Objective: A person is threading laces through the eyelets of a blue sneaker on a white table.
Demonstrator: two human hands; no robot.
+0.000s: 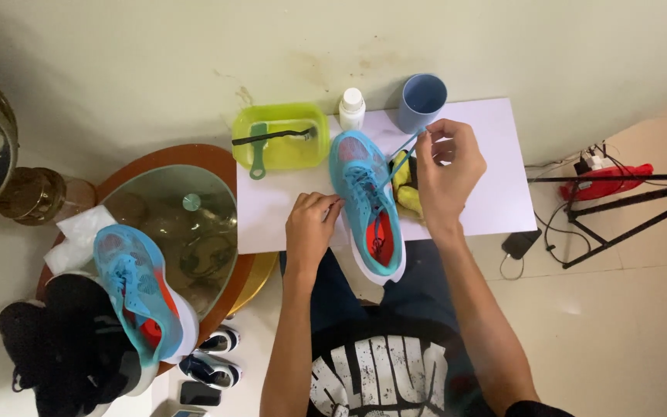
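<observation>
A turquoise running shoe [364,197] with an orange lining and white sole lies on a white board [496,193], toe pointing away from me. My left hand [312,224] rests against the shoe's left side and steadies it. My right hand [448,171] is raised to the right of the shoe and pinches a blue lace [403,158], pulled taut from the eyelets. A yellow cloth [407,193] lies between the shoe and my right hand.
A lime-green basin [281,131] with a green brush, a white bottle [351,108] and a blue cup [421,100] stand at the board's far edge. A matching turquoise shoe [137,289] sits on a round glass table [194,224] at left. A tripod [627,205] and cables stand at right.
</observation>
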